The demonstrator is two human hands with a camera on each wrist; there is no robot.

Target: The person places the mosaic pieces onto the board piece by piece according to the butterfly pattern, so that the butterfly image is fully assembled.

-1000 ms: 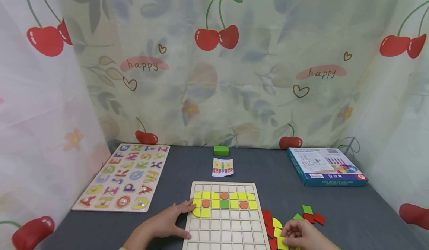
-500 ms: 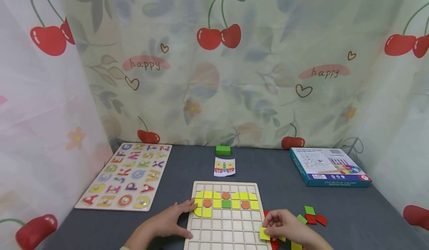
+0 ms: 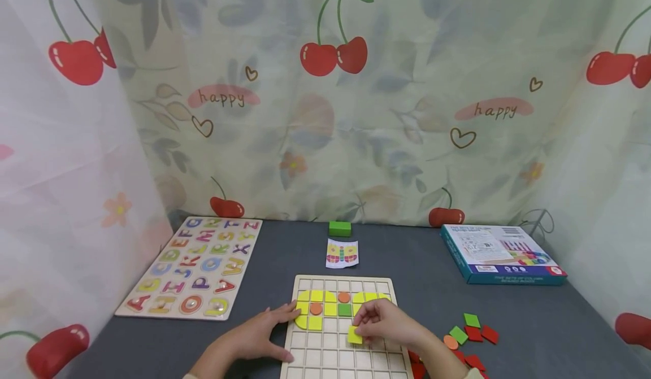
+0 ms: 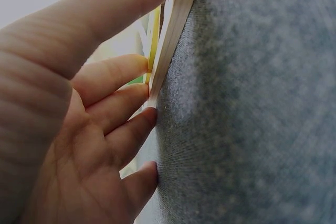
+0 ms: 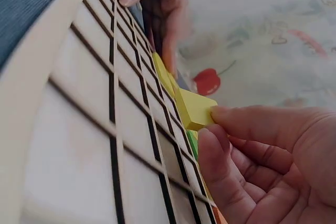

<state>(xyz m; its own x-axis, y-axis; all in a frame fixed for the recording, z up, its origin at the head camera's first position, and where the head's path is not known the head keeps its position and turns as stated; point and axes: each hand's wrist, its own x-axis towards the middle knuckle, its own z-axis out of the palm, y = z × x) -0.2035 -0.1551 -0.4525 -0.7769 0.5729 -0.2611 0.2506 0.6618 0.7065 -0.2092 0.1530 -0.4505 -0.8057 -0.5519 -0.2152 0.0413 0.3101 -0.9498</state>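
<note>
A wooden grid board [image 3: 330, 358] lies in front of me, with yellow, orange and green tiles in its upper rows. My right hand [image 3: 389, 323] pinches a yellow square tile [image 3: 355, 335] between thumb and fingertips over the middle of the board. The right wrist view shows that yellow tile [image 5: 195, 108] tilted close to the grid. My left hand [image 3: 259, 334] rests along the board's left edge, fingers spread. In the left wrist view its fingers [image 4: 121, 106] touch the board's side [image 4: 173, 40]. Some tiles at the upper right are hidden behind the right hand.
Loose red tiles [image 3: 490, 334], green tiles [image 3: 458, 334] and an orange round tile [image 3: 450, 342] lie right of the board. Beyond it are a butterfly picture card [image 3: 342, 254] and a green block [image 3: 339, 229]. An alphabet board [image 3: 193, 269] stands left, a box [image 3: 503, 255] right.
My right hand has picked up the yellow square tile from the pile at the right and carried it left over the board. The left hand stays at the board's edge.
</note>
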